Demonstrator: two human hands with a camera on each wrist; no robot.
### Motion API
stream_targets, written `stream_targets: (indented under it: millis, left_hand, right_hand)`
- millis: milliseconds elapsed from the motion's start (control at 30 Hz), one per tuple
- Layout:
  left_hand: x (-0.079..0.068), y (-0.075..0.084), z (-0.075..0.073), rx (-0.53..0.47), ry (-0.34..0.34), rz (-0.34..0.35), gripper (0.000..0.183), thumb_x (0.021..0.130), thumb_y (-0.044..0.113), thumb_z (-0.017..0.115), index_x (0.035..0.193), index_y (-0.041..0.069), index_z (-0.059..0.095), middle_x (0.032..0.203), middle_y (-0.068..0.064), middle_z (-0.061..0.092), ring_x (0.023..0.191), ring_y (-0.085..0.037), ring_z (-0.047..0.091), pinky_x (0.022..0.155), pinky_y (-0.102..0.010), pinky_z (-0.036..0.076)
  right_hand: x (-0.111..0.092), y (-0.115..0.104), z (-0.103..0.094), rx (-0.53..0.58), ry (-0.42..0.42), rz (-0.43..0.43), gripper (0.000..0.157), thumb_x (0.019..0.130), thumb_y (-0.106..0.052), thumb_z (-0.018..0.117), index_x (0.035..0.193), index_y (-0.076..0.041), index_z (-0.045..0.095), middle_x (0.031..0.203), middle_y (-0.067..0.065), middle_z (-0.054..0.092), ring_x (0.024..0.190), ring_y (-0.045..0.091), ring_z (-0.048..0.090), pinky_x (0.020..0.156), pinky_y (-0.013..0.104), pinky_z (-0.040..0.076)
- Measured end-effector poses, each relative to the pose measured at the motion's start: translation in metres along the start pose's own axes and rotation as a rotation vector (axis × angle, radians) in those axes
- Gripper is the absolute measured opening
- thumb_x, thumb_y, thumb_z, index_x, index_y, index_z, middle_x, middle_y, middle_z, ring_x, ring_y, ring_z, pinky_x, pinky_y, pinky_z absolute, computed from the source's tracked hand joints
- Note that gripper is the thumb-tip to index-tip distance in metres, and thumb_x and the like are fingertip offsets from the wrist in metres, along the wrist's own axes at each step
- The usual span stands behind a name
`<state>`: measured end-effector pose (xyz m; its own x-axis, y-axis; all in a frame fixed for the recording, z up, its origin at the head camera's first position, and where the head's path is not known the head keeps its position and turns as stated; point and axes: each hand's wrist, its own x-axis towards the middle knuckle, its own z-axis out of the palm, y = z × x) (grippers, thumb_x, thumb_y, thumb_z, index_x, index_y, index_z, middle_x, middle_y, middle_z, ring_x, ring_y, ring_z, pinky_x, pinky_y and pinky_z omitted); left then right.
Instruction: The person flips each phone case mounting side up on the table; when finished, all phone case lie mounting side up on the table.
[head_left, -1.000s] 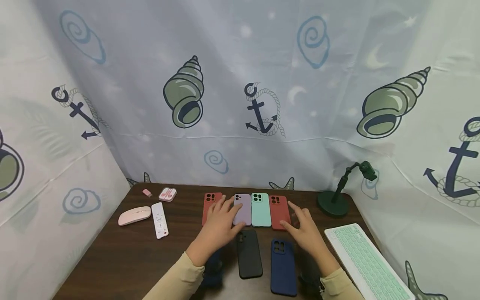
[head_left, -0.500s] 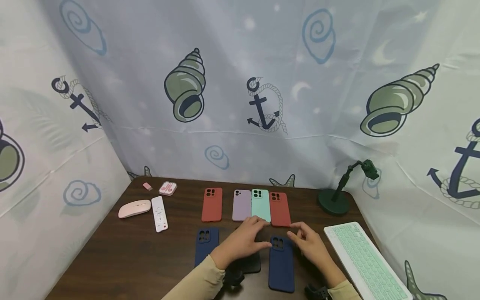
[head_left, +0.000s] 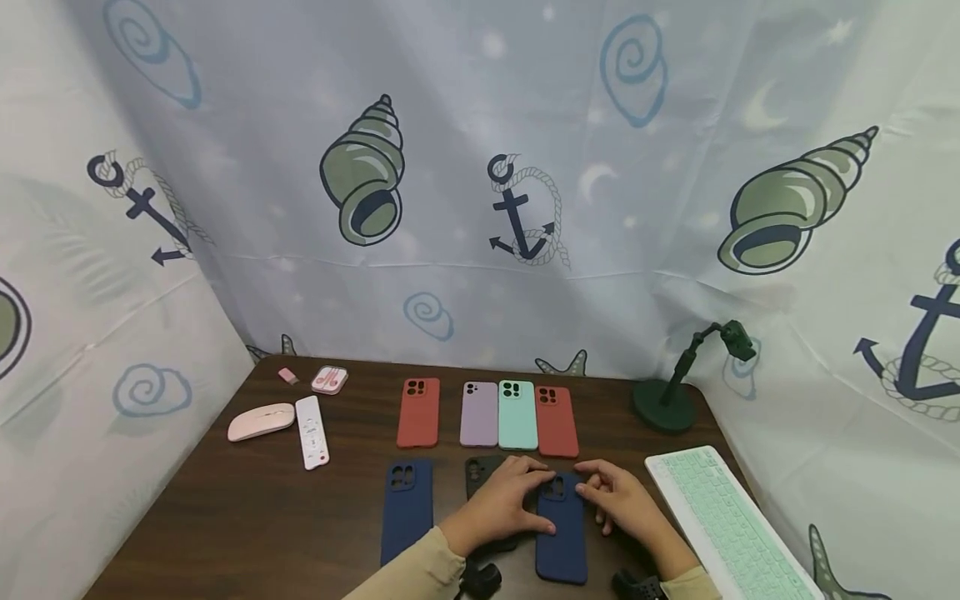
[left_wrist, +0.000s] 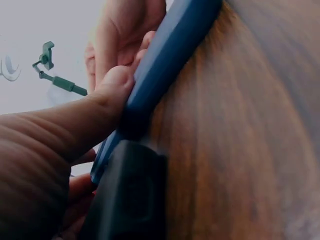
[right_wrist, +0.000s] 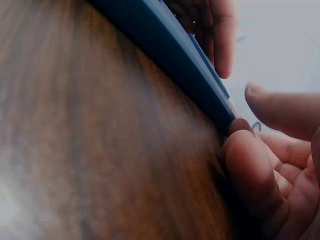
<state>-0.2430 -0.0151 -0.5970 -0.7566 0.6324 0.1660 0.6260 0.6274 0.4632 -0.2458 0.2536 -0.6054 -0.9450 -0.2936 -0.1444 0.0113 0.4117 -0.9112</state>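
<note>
One blue case (head_left: 561,546) lies on the table (head_left: 225,533), nearer its right edge than its left. The left hand (head_left: 504,502) touches it, thumb and fingers apart; the right hand (head_left: 618,500) touches it too, thumb off its fingers. A keyboard (head_left: 731,521) follows the right edge.

Blue case (right_wrist: 172,57) seen edge-on, slants from the top down to the right hand (right_wrist: 260,180) — fingertip touches its lower end, thumb apart. Left hand (right_wrist: 222,37) at its far side — wood tabletop (right_wrist: 100,125) left, pale backdrop (right_wrist: 280,45) right.
</note>
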Motion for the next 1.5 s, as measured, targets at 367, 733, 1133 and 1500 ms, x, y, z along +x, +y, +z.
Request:
stream_targets:
  millis: [367, 733, 1133, 1500]
  left_hand:
    - [0.003, -0.002, 0.004, -0.023, 0.035, -0.019, 0.068, 0.079, 0.065, 0.076, 0.135, 0.03, 0.059, 0.149, 0.005, 0.05, 0.135, -0.015, 0.045, 0.113, -0.043, 0.04]
    - [0.008, 0.001, 0.0, -0.068, 0.032, -0.031, 0.068, 0.076, 0.061, 0.08, 0.134, 0.03, 0.063, 0.112, 0.011, 0.043, 0.1, -0.005, 0.036, 0.089, -0.025, 0.04]
    - [0.0, -0.002, 0.001, -0.072, 0.027, -0.003, 0.068, 0.081, 0.055, 0.078, 0.14, 0.031, 0.056, 0.115, 0.009, 0.046, 0.099, -0.006, 0.036, 0.085, -0.024, 0.04]
    - [-0.002, 0.025, -0.008, 0.135, 0.053, 0.019, 0.063, 0.086, 0.047, 0.077, 0.141, 0.021, 0.06, 0.12, -0.003, 0.056, 0.105, -0.013, 0.051, 0.088, -0.027, 0.05]
  right_hand:
    - [-0.001, -0.003, -0.002, 0.118, 0.077, 0.076, 0.038, 0.099, -0.037, 0.065, 0.12, -0.005, 0.068, 0.09, 0.015, 0.07, 0.056, 0.024, 0.066, 0.053, 0.044, 0.058]
    - [-0.002, -0.002, -0.01, 0.145, 0.028, 0.029, 0.04, 0.101, -0.032, 0.062, 0.131, -0.005, 0.063, 0.098, 0.017, 0.067, 0.063, 0.021, 0.068, 0.058, 0.039, 0.06]
    - [0.002, 0.006, -0.007, 0.156, -0.01, -0.034, 0.034, 0.1, -0.023, 0.066, 0.132, -0.017, 0.058, 0.102, 0.021, 0.064, 0.075, 0.027, 0.069, 0.058, 0.046, 0.06]
    - [0.001, 0.005, -0.009, 0.161, -0.012, -0.069, 0.037, 0.1, -0.025, 0.065, 0.135, -0.019, 0.055, 0.103, 0.022, 0.062, 0.076, 0.027, 0.069, 0.058, 0.05, 0.059]
